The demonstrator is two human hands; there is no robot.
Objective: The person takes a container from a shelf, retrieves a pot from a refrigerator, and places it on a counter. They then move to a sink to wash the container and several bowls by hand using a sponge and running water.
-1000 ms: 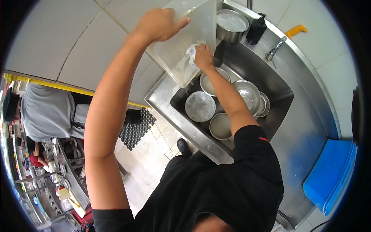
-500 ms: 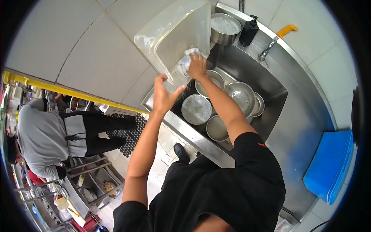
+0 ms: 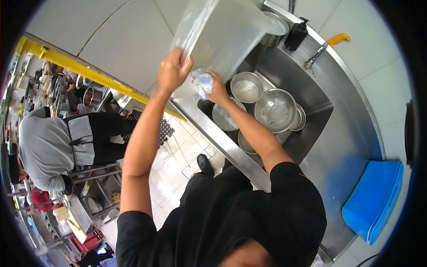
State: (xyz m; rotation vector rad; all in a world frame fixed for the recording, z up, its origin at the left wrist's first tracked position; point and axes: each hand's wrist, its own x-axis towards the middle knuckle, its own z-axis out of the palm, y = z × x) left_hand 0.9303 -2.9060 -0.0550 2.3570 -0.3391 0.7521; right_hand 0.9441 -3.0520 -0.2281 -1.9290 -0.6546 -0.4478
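Observation:
A large translucent plastic bin [image 3: 222, 38] is tilted over the left end of the steel sink. My left hand [image 3: 173, 71] is closed on the bin's left rim. In my right hand [image 3: 216, 89] is a wet, whitish cloth [image 3: 202, 83], close to the bin's lower edge. Beneath my right forearm, metal pots stand in the sink basin: one with cloudy water [image 3: 245, 89], a wide shiny bowl [image 3: 275, 110] and several others.
A pot of suds [image 3: 276, 26], a black pump bottle [image 3: 296, 34] and a faucet [image 3: 315, 57] line the sink's back. A blue container [image 3: 372, 200] lies at the right. Another person in grey [image 3: 46, 144] stands at the left by metal racks.
My left hand has gone from open to gripping the bin's rim. The bin has shifted and tilted, and the right hand with the cloth has moved down and left relative to the pots.

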